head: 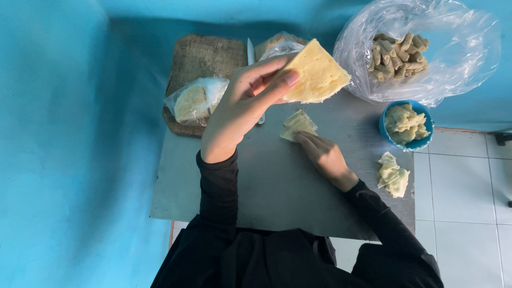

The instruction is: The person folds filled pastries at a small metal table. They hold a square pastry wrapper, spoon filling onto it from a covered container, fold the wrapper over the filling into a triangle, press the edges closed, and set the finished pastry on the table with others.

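The left hand (242, 104) is lifting a pale yellow, triangular wrapper sheet (316, 74) above the far middle of the tabletop (277, 186), pinching its near corner between thumb and fingers; the sheet is looking thin, soft and slightly pitted, with straight cut edges. The right hand (324, 157) is resting lower, fingers pressing down on a small folded wrapper piece (297, 125) lying flat on the grey metal tabletop, just right of centre.

The smooth, dull sheet-metal surface is lying open and bare across its near and left parts, giving room there. Its right edge is crowding up: a little heap of folded wrappers (393, 176) is sitting close to that edge, and a round blue bowl (406, 125) filled with more folded pieces is standing at the far right, partly over the edge.

Far right, a crinkled clear plastic bag (426, 48) is holding short, ridged rolled sticks (399, 56). Far left, a worn round wooden chopping block (200, 58) is carrying a plastic-wrapped stack of round wrappers (196, 100); a knife blade (250, 50) is showing just beside the block, behind the left hand. Blue walls are closing in on the left and far sides.
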Demonstrator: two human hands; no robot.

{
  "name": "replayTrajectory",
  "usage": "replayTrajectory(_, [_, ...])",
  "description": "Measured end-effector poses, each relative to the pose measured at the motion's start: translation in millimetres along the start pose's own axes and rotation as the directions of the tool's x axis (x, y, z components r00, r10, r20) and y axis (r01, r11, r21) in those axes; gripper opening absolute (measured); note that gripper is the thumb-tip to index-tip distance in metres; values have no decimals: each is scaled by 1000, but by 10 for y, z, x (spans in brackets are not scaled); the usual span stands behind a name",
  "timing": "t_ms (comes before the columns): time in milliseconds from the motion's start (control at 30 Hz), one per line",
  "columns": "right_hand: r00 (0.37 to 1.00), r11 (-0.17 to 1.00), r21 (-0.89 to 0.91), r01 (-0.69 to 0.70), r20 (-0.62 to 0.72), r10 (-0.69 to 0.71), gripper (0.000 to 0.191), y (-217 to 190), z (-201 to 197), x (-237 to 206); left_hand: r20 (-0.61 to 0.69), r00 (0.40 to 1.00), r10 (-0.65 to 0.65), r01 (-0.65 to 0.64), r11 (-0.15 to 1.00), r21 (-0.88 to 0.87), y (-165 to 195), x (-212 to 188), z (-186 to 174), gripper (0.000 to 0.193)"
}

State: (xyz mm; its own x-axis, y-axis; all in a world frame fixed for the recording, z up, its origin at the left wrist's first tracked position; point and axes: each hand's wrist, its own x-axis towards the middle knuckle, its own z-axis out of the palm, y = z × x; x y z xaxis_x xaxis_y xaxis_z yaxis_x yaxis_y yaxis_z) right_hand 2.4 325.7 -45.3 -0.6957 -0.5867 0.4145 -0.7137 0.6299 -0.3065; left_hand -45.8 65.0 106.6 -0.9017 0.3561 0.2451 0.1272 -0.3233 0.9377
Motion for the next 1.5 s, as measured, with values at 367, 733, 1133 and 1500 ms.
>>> replayTrajectory(367, [998, 999, -37, 39, 54, -37, 43, -7, -3, -28, 13, 1000, 16, -16, 1000, 15, 18, -11, -20, 51])
replayTrajectory(733, [994, 988, -102, 112, 10, -112, 35, -198, -85, 121, 7, 999, -31, 31, 999, -37, -20, 23, 6, 52])
replayTrajectory(1133, [810, 960, -277, 32, -556, -187, 20, -648, -1178, 535, 75, 993, -91, 96, 994, -60, -88, 116, 75, 58])
replayTrajectory(1500, [863, 981, -179, 70, -482, -149, 34, -827, -1128, 1126, 96, 991, -88, 97, 992, -87, -136, 162, 29, 52])
